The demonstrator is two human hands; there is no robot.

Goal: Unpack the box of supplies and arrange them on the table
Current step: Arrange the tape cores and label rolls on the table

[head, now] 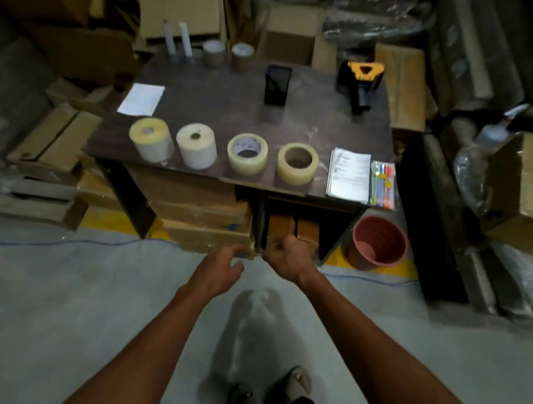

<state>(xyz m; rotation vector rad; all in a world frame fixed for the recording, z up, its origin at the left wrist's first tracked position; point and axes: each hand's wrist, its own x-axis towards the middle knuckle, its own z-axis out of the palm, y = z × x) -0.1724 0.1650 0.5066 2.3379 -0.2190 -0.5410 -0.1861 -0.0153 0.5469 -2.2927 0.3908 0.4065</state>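
On the dark table [224, 101] several tape and label rolls stand in a row along the front edge: two white rolls [151, 139] [197, 145] and two clear tape rolls [247, 153] [297, 163]. A stack of papers [349, 173] and a pack of coloured pens [384, 185] lie at the front right. A black pen holder [277, 84], a yellow-black tape dispenser [361, 83], two brown tape rolls [227, 54] and two white tubes [178, 41] stand farther back. My left hand [217, 268] hangs with relaxed fingers below the table. My right hand [286, 258] is curled, holding nothing visible.
Cardboard boxes [202, 213] are stacked under the table. A red-brown plastic bucket [378, 243] stands on the floor at the right. More cartons and wrapped goods crowd both sides and the back. A white sheet [141, 99] lies at the table's left.
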